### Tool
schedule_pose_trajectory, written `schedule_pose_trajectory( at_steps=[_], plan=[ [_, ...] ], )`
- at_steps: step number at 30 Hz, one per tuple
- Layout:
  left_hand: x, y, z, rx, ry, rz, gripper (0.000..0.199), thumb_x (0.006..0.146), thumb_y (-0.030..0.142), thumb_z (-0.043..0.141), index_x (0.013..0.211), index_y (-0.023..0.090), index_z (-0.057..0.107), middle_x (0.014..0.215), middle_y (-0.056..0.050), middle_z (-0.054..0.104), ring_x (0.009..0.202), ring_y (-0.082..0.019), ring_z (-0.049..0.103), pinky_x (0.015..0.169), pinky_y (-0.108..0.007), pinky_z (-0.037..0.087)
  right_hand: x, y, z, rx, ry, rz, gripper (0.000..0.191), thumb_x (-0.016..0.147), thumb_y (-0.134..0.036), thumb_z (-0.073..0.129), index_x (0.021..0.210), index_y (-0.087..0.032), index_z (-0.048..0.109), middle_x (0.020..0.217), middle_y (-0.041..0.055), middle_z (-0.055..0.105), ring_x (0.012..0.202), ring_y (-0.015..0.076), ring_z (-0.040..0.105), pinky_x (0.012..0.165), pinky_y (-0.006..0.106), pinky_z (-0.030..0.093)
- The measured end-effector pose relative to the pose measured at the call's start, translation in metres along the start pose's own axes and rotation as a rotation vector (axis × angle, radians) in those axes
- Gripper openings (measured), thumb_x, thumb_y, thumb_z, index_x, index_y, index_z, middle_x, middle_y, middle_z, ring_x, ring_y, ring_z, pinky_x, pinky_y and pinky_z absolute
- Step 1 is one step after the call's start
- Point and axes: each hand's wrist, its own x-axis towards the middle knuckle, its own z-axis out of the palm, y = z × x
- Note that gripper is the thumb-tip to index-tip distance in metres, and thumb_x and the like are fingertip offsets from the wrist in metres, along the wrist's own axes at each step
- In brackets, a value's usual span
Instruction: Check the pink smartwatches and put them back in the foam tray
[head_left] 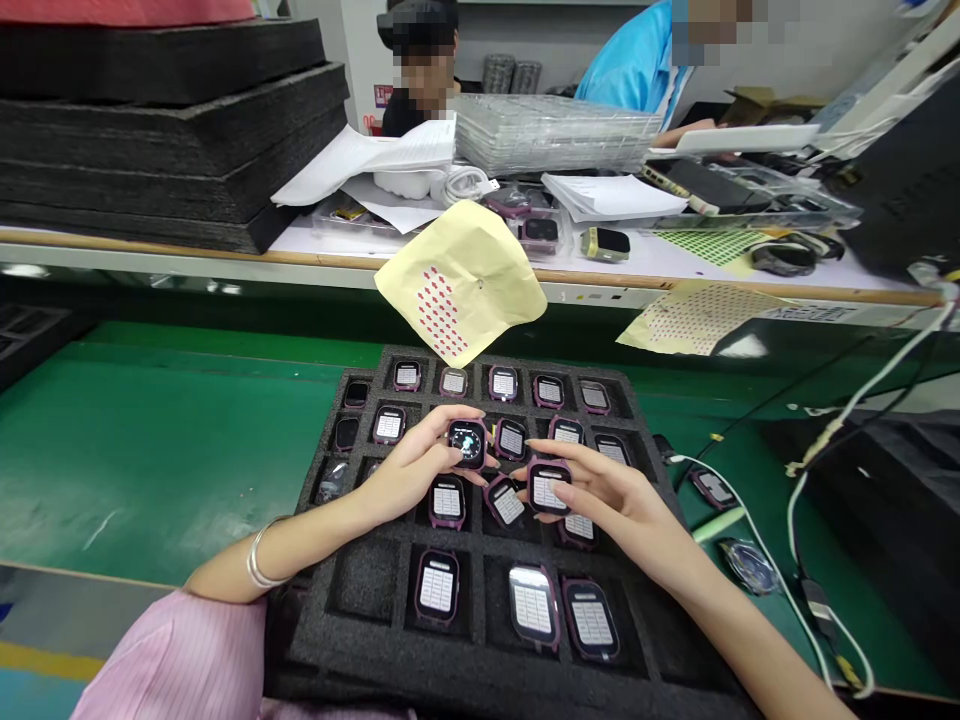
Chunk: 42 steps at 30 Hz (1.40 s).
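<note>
Spreading out nearest the body, the black foam tray (420, 665) looks soft enough to cushion what it bears. Over it, the right hand (611, 500) pinches a grid-screen watch (547, 487) between thumb and fingers, and slightly farther off the left hand (416, 455) grasps a dial-screen watch (466, 443); both are probably light and stiff, their glassy faces slippery and easily scratched, so the purple side rims offer the safest hold. Beyond, a yellow sheet (480, 285) hangs at the shelf edge (300, 262).
</note>
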Motion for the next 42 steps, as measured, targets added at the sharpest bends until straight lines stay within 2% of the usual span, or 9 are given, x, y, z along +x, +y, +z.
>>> schedule_pose_trajectory(
  at_steps=[9, 14, 19, 24, 27, 31, 35, 39, 42],
  plan=[
    [-0.001, 0.0, 0.0, 0.049, -0.043, 0.043, 0.033, 0.08, 0.016, 0.049, 0.112, 0.02, 0.049, 0.108, -0.008, 0.057, 0.096, -0.021, 0.061, 0.077, -0.035, 0.055, 0.0, 0.0, 0.001, -0.028, -0.006, -0.005, 0.043, 0.086, -0.04, 0.064, 0.124, -0.024, 0.055, 0.119, 0.0083, 0.063, 0.109, 0.0283, 0.061, 0.083, 0.04, 0.06],
    [-0.001, -0.003, -0.003, 0.233, 0.003, 0.102, 0.037, 0.078, 0.016, 0.059, 0.112, 0.021, 0.045, 0.102, -0.004, 0.054, 0.087, -0.017, 0.059, 0.071, -0.028, 0.051, 0.0, 0.001, 0.001, -0.052, 0.0, -0.005, 0.047, 0.086, -0.042, 0.061, 0.128, -0.024, 0.051, 0.12, 0.0104, 0.062, 0.11, 0.0288, 0.06, 0.084, 0.042, 0.059],
    [0.002, -0.004, -0.008, 0.452, 0.086, 0.154, 0.037, 0.074, 0.012, 0.064, 0.105, 0.02, 0.046, 0.096, -0.002, 0.05, 0.086, -0.015, 0.052, 0.075, -0.026, 0.045, 0.003, 0.004, -0.003, -0.034, -0.022, -0.023, 0.062, 0.082, -0.039, 0.069, 0.135, -0.023, 0.043, 0.121, 0.0124, 0.061, 0.108, 0.0282, 0.061, 0.087, 0.042, 0.057],
    [0.002, -0.009, -0.006, 0.411, -0.018, 0.153, 0.041, 0.078, 0.012, 0.06, 0.113, 0.022, 0.039, 0.09, 0.0, 0.052, 0.079, -0.013, 0.055, 0.078, -0.029, 0.047, 0.008, 0.007, -0.006, -0.03, -0.012, -0.056, 0.077, 0.07, -0.036, 0.08, 0.136, -0.021, 0.043, 0.122, 0.0132, 0.061, 0.114, 0.0295, 0.057, 0.094, 0.043, 0.052],
    [-0.003, -0.005, -0.01, 0.576, 0.009, 0.251, 0.041, 0.081, 0.019, 0.06, 0.117, 0.022, 0.042, 0.099, -0.004, 0.056, 0.089, -0.017, 0.058, 0.082, -0.032, 0.048, 0.008, 0.006, -0.004, -0.04, 0.018, -0.059, 0.078, 0.069, -0.042, 0.08, 0.135, -0.02, 0.045, 0.121, 0.0136, 0.061, 0.111, 0.0304, 0.06, 0.096, 0.046, 0.051],
    [-0.016, 0.011, -0.048, 0.929, 0.243, 0.41, 0.046, 0.077, 0.033, 0.068, 0.116, 0.022, 0.049, 0.111, -0.007, 0.058, 0.095, -0.021, 0.059, 0.084, -0.033, 0.047, 0.008, 0.007, -0.005, -0.083, 0.038, -0.072, 0.08, 0.07, -0.048, 0.077, 0.136, -0.02, 0.044, 0.116, 0.014, 0.063, 0.102, 0.0321, 0.064, 0.09, 0.047, 0.055],
    [-0.041, 0.019, -0.122, 1.137, 0.595, 0.354, 0.041, 0.08, 0.039, 0.064, 0.114, 0.02, 0.05, 0.112, -0.007, 0.059, 0.098, -0.021, 0.058, 0.084, -0.031, 0.047, 0.013, 0.01, -0.009, -0.139, 0.056, -0.088, 0.076, 0.074, -0.048, 0.074, 0.137, -0.02, 0.041, 0.111, 0.015, 0.064, 0.086, 0.032, 0.069, 0.07, 0.042, 0.061],
    [-0.071, 0.0, -0.187, 1.232, 0.726, 0.21, 0.034, 0.075, 0.035, 0.068, 0.101, 0.017, 0.056, 0.098, -0.008, 0.059, 0.093, -0.024, 0.056, 0.08, -0.035, 0.047, 0.015, 0.011, -0.006, -0.19, 0.083, -0.138, 0.071, 0.073, -0.042, 0.076, 0.134, -0.022, 0.044, 0.096, 0.0115, 0.068, 0.069, 0.0254, 0.068, 0.054, 0.033, 0.059],
    [-0.084, -0.017, -0.208, 1.287, 0.744, 0.144, 0.032, 0.072, 0.031, 0.071, 0.098, 0.017, 0.058, 0.094, -0.008, 0.056, 0.095, -0.027, 0.054, 0.087, -0.041, 0.045, 0.016, 0.01, -0.003, -0.187, 0.071, -0.16, 0.069, 0.072, -0.04, 0.077, 0.132, -0.024, 0.046, 0.097, 0.01, 0.067, 0.062, 0.0209, 0.064, 0.047, 0.03, 0.056]
  ],
)
